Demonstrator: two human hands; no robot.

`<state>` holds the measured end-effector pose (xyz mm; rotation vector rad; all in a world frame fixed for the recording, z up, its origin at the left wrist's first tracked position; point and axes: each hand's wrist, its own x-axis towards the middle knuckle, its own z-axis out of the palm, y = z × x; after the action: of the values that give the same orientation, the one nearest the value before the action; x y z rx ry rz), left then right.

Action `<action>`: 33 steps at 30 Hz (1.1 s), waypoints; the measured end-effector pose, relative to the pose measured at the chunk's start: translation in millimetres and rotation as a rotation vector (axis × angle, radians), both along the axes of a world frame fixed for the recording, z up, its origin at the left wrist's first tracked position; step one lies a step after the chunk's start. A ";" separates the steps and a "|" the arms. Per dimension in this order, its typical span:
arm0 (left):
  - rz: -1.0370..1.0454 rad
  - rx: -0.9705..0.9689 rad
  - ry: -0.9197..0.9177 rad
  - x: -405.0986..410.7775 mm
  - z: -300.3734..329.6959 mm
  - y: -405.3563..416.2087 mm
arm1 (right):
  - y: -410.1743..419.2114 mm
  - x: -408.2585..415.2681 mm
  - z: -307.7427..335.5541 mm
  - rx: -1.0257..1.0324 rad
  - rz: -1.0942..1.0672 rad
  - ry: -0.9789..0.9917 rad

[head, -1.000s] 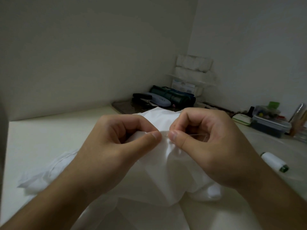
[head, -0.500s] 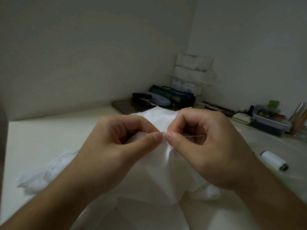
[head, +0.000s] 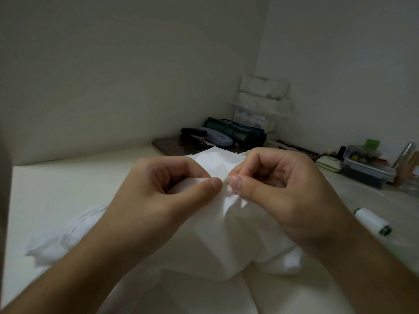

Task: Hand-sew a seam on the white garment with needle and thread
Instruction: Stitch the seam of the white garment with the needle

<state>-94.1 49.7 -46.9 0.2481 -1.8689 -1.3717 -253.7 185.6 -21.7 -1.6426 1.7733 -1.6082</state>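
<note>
The left hand [head: 158,200] pinches a fold of the white garment [head: 217,225]; the right hand [head: 292,196] pinches the needle [head: 264,182] beside it; the garment lies bunched on a pale table [head: 56,189] in a white-walled corner; a thread spool [head: 373,221] lies to the right.

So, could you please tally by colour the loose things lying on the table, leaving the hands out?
White: 2, the garment and the thread spool
Dark green: 1, the rolled pouch
Black: 1, the stapler
Grey-blue: 1, the oval case
Total: 5
</note>
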 end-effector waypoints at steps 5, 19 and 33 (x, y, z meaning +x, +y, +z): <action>-0.002 0.021 -0.012 0.8 0.7 0.2 | -4.0 -1.7 -2.7 -0.023 0.074 -0.147; -0.050 0.062 -0.011 1.0 0.0 -0.2 | -5.2 -2.2 -2.0 -0.025 0.154 -0.318; -0.073 -0.001 0.008 -0.6 -2.2 -1.1 | -5.2 1.0 -1.5 -0.034 0.189 -0.371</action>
<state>-94.6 48.6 -49.1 0.1756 -1.8882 -1.4189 -252.7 180.5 -23.2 -1.3671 1.3729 -1.7265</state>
